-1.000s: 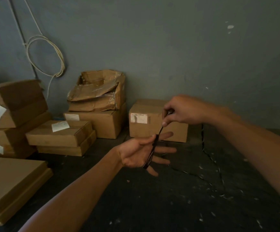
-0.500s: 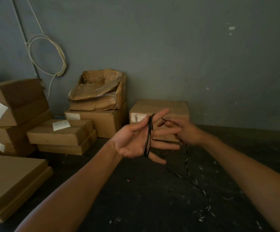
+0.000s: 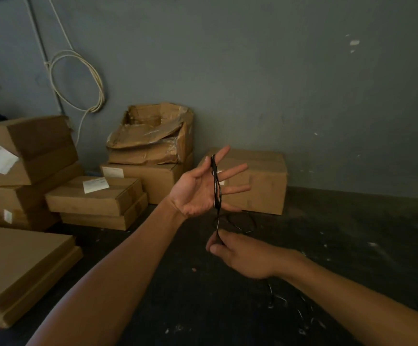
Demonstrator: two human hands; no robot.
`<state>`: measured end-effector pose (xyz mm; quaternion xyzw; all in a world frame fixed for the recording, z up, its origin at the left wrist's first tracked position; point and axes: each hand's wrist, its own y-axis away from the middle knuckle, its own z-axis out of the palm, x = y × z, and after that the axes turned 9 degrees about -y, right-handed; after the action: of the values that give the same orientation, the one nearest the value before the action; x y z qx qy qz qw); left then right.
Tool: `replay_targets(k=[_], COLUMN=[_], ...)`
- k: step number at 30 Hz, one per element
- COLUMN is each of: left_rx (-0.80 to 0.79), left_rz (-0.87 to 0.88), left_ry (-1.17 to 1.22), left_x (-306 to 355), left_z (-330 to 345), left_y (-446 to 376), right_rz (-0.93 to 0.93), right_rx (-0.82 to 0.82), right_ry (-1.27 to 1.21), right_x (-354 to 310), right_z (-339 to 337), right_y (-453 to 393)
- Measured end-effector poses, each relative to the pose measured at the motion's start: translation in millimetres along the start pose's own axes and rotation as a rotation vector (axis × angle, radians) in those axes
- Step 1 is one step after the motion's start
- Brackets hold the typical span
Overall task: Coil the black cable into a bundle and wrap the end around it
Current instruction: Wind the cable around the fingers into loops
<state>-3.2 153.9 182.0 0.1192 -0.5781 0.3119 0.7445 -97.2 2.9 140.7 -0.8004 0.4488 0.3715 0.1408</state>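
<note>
A thin black cable (image 3: 216,188) is looped several times around the spread fingers of my left hand (image 3: 200,191), which is held palm up in the middle of the view. From the loops one strand runs down to my right hand (image 3: 242,253), just below, where thumb and forefinger pinch it. The rest of the cable trails under my right wrist onto the dark floor (image 3: 290,305), partly hidden by my forearm.
Brown cardboard boxes (image 3: 98,198) are stacked at left and along the grey wall; one box (image 3: 265,181) sits right behind my left hand. A flat carton (image 3: 20,265) lies at the lower left. A white cable coil (image 3: 78,81) hangs on the wall.
My right hand has swung from behind the left fingers down to below the left hand, drawing the cable over the loops. My left hand rose slightly with fingers still spread.
</note>
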Motion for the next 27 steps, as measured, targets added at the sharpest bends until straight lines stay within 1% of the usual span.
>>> replay_targets(k=[4,7,9,12,16,19,22,27], left_rx=[0.143,0.169,0.129,0.072,0.006,-0.098,-0.220,-0.339], left_rz=[-0.092,-0.153,-0.179,-0.250,-0.304,-0.369,-0.403,-0.358], left_ry=[-0.133,-0.157,-0.153,-0.205,-0.208,-0.236,-0.255,-0.175], left_x=[-8.4,-19.2,-26.2,-32.0,-33.6,-32.5,-32.9,-23.4], left_z=[-4.2,-7.7,-9.9,-8.3,-3.3,4.5,11.8,23.4], left_y=[0.5,5.5,8.9,12.5,17.3,19.9,22.4,26.6], right_rz=[0.045,0.006,-0.018,-0.071,-0.084,-0.125,-0.178,-0.207], right_rx=[-0.020,0.075,0.157,0.258,0.371,0.453,0.503,0.541], right_ry=[0.271,0.412,0.457,0.454,0.493,0.521,0.460,0.268], right_x=[-24.0,-41.8,-50.1,-53.8,-51.7,-47.9,-40.6,-9.3], right_z=[-18.6,-44.5,-65.1,-90.8,-115.5,-125.1,-133.2,-137.3], right_y=[13.8,23.8,27.8,26.5,22.3,18.0,13.9,5.6])
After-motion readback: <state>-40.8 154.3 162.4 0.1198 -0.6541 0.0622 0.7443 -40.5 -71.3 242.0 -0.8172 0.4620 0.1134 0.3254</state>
